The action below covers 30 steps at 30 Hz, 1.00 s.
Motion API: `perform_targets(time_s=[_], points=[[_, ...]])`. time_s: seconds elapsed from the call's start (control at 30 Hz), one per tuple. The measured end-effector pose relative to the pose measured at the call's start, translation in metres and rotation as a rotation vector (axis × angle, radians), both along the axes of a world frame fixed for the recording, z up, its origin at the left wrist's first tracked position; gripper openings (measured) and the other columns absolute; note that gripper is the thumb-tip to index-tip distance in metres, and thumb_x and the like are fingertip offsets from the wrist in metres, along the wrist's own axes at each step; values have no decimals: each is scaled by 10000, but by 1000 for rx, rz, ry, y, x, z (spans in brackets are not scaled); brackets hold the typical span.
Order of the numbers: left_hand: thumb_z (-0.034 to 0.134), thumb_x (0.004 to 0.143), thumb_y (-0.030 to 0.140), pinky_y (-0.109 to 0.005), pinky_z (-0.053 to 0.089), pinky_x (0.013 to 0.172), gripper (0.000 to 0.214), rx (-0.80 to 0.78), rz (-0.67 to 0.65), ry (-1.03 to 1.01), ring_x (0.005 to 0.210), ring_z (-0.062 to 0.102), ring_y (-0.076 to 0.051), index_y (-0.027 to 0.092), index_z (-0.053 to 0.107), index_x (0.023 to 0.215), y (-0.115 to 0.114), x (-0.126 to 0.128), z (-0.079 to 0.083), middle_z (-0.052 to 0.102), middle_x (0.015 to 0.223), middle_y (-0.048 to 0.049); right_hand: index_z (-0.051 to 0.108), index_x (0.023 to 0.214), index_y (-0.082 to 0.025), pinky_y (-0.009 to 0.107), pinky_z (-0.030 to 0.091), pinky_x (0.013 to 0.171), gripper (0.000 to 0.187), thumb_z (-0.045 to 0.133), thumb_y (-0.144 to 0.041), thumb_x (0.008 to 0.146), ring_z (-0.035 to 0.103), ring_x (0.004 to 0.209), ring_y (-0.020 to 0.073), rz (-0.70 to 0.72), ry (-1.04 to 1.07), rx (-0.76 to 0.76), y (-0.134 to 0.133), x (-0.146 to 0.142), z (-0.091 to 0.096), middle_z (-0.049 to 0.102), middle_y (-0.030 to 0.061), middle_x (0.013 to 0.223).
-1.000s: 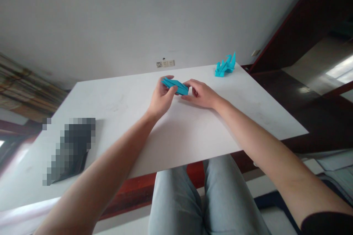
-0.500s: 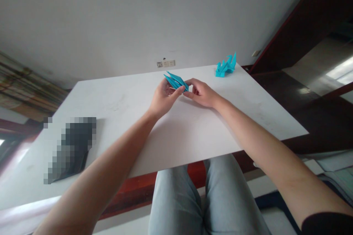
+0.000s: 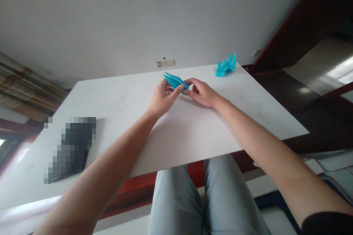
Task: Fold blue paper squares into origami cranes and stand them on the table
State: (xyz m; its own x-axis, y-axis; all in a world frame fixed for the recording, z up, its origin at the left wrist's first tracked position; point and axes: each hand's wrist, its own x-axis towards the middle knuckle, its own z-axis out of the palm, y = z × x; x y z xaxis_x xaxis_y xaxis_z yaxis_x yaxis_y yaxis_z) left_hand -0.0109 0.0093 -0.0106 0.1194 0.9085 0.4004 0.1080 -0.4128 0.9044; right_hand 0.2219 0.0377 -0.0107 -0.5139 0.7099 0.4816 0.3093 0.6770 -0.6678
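Note:
A piece of folded blue origami paper (image 3: 175,81) with long pointed flaps is held above the table between my two hands. My left hand (image 3: 164,95) is closed on it, thumb on the near side and the other fingers behind, partly hidden. At the paper's right end, my right hand (image 3: 200,92) pinches it between thumb and fingers. The pointed tips face up and to the left. Farther right, near the back edge of the table, several finished blue paper cranes (image 3: 226,67) stand close together.
The white table (image 3: 116,99) reaches to the wall, where sockets (image 3: 166,63) sit just above its back edge. A dark, pixelated flat object (image 3: 72,150) lies on the left side. A dark wooden door (image 3: 300,18) is at the right.
The paper's pointed flaps have come closer together, and its tips are slightly lower. Both hands keep nearly the same place.

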Motion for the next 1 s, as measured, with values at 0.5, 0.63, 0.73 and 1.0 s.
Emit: perform_targets(time_s=[0.5, 0.63, 0.73, 1.0], points=[[871, 1015, 442, -297, 643, 817, 299, -33, 83, 103, 900, 785, -180, 196, 791, 1165, -3, -1, 2, 826, 1031, -68, 731, 1177, -229, 306, 405, 631, 443, 709, -667, 1114, 512, 663, 129, -10, 14, 9, -1, 2, 1, 773, 29, 1033], [891, 973, 416, -314, 620, 803, 298, -68, 13, 116, 878, 785, -185, 193, 793, 1145, -4, 1, 2, 857, 1004, -64, 701, 1127, -229, 305, 394, 624, 363, 722, -590, 1100, 515, 652, 128, -27, 14, -15, -2, 1, 1, 757, 18, 987], [952, 904, 410, -315, 605, 782, 356, -120, 14, 127, 879, 787, -195, 188, 775, 1119, -3, 2, -1, 865, 1024, -79, 669, 1100, -236, 305, 399, 631, 326, 729, -556, 1082, 523, 656, 132, -39, 19, -32, -2, 0, 1, 758, 14, 977], [884, 961, 324, -303, 553, 730, 179, -46, 65, 155, 792, 724, -166, 203, 802, 1065, 1, -3, -1, 834, 945, -44, 637, 1122, -239, 306, 428, 642, 260, 716, -484, 1086, 570, 660, 121, -44, 59, -26, 1, 0, -4, 748, 16, 1044]])
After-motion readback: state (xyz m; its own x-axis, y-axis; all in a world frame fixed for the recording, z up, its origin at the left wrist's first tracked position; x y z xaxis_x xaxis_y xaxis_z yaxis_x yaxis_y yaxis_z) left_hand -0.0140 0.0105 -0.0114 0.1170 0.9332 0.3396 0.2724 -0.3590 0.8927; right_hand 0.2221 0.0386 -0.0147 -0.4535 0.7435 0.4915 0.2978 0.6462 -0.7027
